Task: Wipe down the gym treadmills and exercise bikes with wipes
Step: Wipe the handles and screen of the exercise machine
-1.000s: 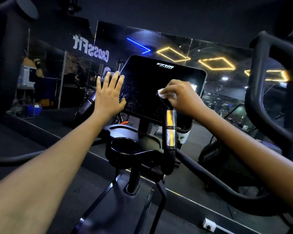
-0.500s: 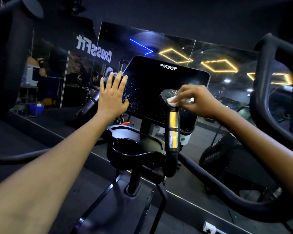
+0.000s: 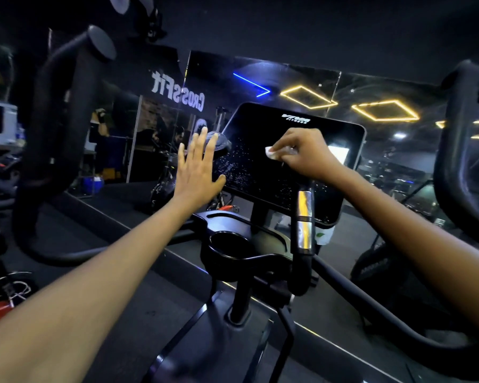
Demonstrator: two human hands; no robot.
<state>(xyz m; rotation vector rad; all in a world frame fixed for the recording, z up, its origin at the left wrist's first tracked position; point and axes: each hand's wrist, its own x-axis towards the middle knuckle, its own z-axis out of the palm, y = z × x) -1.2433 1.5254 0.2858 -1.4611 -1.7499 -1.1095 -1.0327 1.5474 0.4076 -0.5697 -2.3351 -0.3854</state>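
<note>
The black console screen (image 3: 310, 139) of an exercise machine faces me, speckled with droplets on its left half. My right hand (image 3: 307, 156) pinches a small white wipe (image 3: 271, 153) against the middle of the screen. My left hand (image 3: 197, 170) is flat with straight fingers, held up at the screen's left edge, over the top of the left grip (image 3: 219, 143). The right grip (image 3: 304, 225), with silver sensor plates, stands upright just below my right hand.
A black cup holder (image 3: 230, 244) sits below the screen on the machine's post. Thick black moving handlebars rise at the left (image 3: 61, 128) and right (image 3: 459, 161). A wall mirror (image 3: 161, 106) stands behind, showing lights and reversed lettering. Other machines stand at far left.
My right hand has left the top of the right grip and carried the wipe up and left onto the screen. My left hand has stayed at the screen's left edge.
</note>
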